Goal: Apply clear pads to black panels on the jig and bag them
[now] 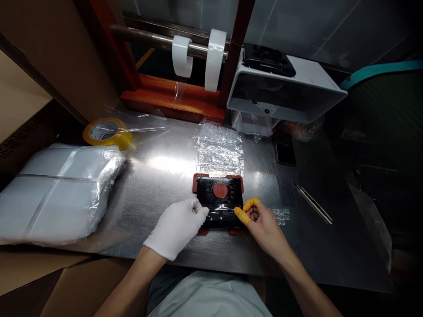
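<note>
A black glossy panel [206, 196] with a round red area [220, 190] and small red marks lies flat in a red holder [200, 178] on the metal table. Across its lower half, a shiny strip of clear film [220, 207] runs between my hands. My left hand [180, 224], in a white glove, pinches at the left end of the strip. At the right end is my right hand [261, 222], with yellow finger covers on thumb and forefinger, also closed in a pinch. The fingertips hide the strip's exact ends.
Behind the panel lies clear bubbled film [220, 147]. Stacked plastic bags [59, 189] and yellow tape [107, 132] are at left. Rolls of clear tape [215, 59] hang on a bar. A grey bin [287, 92], a phone [284, 149] and thin sticks [313, 203] are at right.
</note>
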`<state>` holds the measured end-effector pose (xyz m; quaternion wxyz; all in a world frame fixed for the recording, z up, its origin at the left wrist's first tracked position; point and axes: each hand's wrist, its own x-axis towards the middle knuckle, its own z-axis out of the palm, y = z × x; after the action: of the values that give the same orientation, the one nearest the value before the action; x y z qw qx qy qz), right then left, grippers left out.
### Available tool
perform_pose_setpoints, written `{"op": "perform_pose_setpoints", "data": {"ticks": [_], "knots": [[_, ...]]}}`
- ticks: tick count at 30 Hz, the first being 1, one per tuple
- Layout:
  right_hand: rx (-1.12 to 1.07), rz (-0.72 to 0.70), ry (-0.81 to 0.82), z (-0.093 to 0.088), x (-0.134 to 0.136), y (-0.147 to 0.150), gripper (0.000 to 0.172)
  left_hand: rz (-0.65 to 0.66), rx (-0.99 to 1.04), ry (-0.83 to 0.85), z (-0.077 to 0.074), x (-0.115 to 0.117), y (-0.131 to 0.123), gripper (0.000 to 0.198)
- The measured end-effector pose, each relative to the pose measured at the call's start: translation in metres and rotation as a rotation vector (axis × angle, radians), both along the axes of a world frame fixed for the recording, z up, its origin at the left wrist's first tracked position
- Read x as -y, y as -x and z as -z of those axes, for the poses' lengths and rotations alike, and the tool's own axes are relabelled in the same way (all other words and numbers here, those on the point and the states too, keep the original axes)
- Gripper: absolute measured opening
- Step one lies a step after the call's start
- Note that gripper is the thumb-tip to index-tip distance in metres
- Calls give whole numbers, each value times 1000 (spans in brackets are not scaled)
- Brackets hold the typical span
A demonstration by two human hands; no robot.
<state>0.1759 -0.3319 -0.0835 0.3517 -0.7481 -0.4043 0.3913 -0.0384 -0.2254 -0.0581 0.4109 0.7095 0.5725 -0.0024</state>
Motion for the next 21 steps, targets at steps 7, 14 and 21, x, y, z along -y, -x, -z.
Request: {"op": "perform_pose_setpoints", "data": {"ticks": [7, 14, 21], "knots": [[-192, 86, 25, 1, 8, -5, 46, -224, 39, 79, 4, 13, 11, 34], [-219, -31, 265, -17, -5, -13, 42, -218, 15, 91, 2, 17, 0, 49], [-66, -256, 407, -18, -22, -29, 33, -96, 74, 120, 3, -2, 2, 48]]}}
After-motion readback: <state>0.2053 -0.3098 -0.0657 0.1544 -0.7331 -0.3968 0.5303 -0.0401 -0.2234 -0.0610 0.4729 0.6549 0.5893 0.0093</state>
